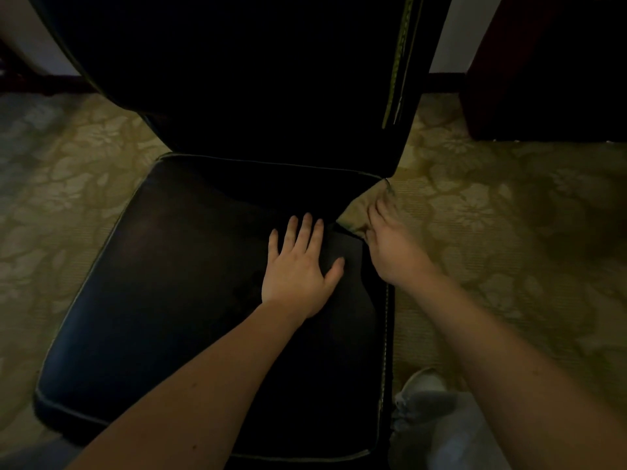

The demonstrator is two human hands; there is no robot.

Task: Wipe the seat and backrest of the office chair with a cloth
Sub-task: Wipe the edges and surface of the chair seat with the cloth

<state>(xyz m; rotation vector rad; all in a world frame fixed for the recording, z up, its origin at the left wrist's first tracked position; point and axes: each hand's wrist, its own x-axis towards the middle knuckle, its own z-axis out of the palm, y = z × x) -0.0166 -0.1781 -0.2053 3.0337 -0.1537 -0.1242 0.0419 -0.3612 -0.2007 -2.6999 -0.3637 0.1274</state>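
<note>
My left grip (298,269) lay flat on the seat (169,300) of the chair, right of its middle. The fingers were straight and spread, the thumb was out to the side, and it pinched nothing.

My right grip (393,245) was at the seat's rear right corner, on top of the cloth (354,213). The olive-tan cloth was bunched there, right on the edge where the seat meets the foot of the backrest (254,79), and part of it spilled past the edge over the carpet (84,171). That grip was blurred. The fingers reached forward over the cloth, but I could not tell whether they pinched it or only pressed on it. The two grips sat near each other but apart, with a strip of dark seat between them.

The seat had pale piping along every edge. To the left of my left grip, and back toward me, it was bare dark leather out to the piping. The backrest rose dark and upright behind, with a light seam down its right side.

The patterned carpet lay open on both sides of the chair. A dark wooden piece of furniture (543,79) stood well off to the far right. My pale shoe (420,385) was just beside the seat's right edge, near the front corner.
</note>
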